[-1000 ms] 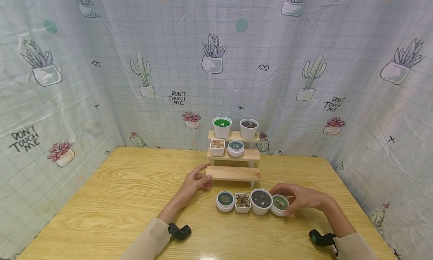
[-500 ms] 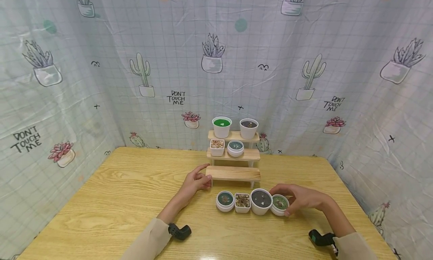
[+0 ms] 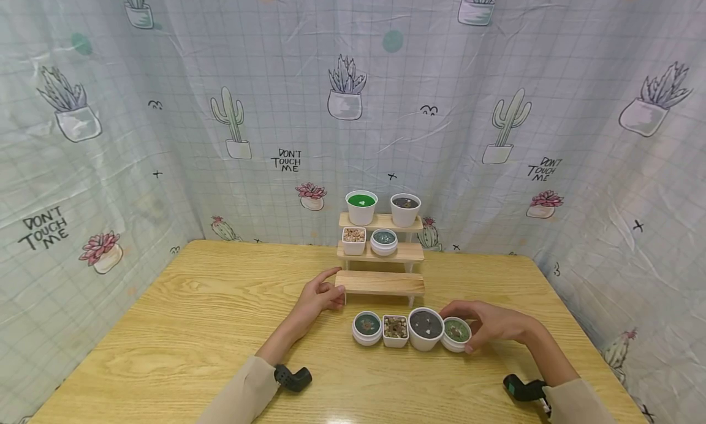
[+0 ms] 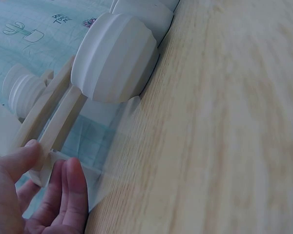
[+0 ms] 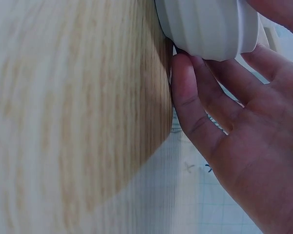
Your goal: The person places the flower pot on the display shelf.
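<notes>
Evidently, the right hand [image 3: 491, 321] has its fingers bent round the green-topped pot [image 3: 456, 333], which stands upright on the tabletop [image 3: 237, 314] at the right end of the front row. A low, even hold suits it best, taking care not to nudge the taller grey-topped pot [image 3: 426, 325] just beside it. The left hand [image 3: 312, 299] pinches the left end of the lowest step [image 3: 380, 282] of the wooden stand [image 3: 410, 251]; light pressure seems enough, since its legs [image 3: 410, 301] look thin. Pale, streaky wood grain runs along the steps. The held pot is white and round, its wall faceted beneath a smooth band; the square pot [image 3: 395, 331] nearby holds mottled pebbles.
</notes>
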Demonstrator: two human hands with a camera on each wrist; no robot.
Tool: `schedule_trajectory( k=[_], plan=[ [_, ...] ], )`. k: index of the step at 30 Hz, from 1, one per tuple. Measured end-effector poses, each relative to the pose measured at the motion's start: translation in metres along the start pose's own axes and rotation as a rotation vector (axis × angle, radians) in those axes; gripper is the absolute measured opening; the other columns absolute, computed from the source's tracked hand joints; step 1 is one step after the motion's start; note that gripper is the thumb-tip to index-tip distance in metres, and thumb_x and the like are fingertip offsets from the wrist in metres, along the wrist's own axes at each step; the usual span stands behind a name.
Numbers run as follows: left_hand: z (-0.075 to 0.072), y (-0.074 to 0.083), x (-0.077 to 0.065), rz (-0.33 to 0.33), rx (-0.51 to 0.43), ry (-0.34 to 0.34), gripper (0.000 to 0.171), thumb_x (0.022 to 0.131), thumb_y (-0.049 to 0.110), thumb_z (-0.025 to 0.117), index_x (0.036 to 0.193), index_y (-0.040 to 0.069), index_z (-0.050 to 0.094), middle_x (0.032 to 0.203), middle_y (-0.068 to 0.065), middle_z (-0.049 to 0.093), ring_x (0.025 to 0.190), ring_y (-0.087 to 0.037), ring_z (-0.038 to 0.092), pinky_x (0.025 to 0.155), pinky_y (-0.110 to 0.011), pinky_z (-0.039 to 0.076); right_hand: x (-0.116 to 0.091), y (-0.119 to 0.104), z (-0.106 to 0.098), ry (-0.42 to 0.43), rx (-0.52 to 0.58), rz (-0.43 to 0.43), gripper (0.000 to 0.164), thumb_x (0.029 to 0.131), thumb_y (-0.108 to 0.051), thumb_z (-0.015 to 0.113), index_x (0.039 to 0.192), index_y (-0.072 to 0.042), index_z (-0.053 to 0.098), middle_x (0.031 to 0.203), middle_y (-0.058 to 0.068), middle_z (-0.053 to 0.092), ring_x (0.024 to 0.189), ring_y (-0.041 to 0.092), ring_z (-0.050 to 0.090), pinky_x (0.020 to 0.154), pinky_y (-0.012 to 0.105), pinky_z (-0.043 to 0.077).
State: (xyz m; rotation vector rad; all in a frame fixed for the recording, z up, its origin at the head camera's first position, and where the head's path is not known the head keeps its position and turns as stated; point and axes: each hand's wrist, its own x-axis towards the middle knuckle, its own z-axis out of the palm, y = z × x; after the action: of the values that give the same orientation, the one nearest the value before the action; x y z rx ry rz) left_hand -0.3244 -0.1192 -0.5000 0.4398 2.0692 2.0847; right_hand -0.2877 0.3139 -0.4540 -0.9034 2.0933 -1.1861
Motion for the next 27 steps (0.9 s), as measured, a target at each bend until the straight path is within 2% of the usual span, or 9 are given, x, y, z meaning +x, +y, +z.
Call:
schedule_trajectory(
  k=[27],
  plan=[
    [-0.0001, -0.0017, 0.0013, -0.001, -0.001, 0.007, 0.069, 0.101, 0.024, 0.068, 0.16, 0.009, 0.035, 0.094, -0.004, 0.071, 0.085, -0.015, 0.07, 0.077, -0.028, 0.062, 0.0003, 0.0039, 0.0001, -0.005, 0.017, -0.009, 0.067, 0.082, -0.006, 0.082, 0.142, -0.003, 0.054, 0.144, 0.022, 0.056, 0.124, 0.006, 0.058, 0.101, 0.02, 0.048]
  ],
)
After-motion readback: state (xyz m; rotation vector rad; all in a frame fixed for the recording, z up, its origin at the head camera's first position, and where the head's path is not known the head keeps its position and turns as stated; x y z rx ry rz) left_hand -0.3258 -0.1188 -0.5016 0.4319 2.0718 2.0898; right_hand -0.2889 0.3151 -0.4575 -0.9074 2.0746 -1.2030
